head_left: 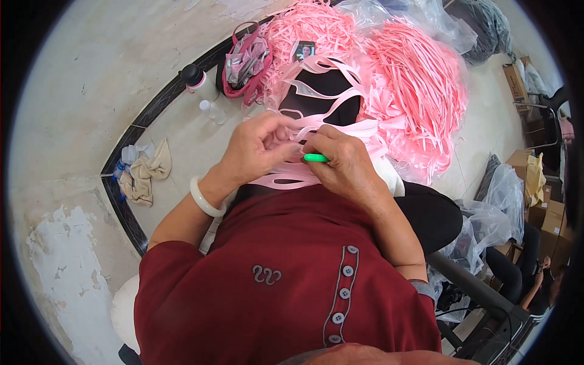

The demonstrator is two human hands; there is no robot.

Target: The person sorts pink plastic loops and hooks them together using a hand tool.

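Head view, looking down past a dark red buttoned shirt: the person's two bare hands meet over the lap, among looped pink strips; the right hand is closed around a small bright green tool, only part of which shows; the left hand, just beside it, has its fingers curled and its thumb pointing toward the right hand, right at the strips; whether it grips one cannot be told; a pale bracelet circles the left wrist; beyond the hands, the strips lie over dark cloth; farther off, to the right, spreads a large heap of pink strips, and a phone with a lit screen rests by the strips at the far side; to the far left stand a pink and grey bag, a black-capped bottle and a small clear bottle; left of the hands, a beige cloth lies crumpled on the floor; to the right are clear plastic bags and cardboard boxes.
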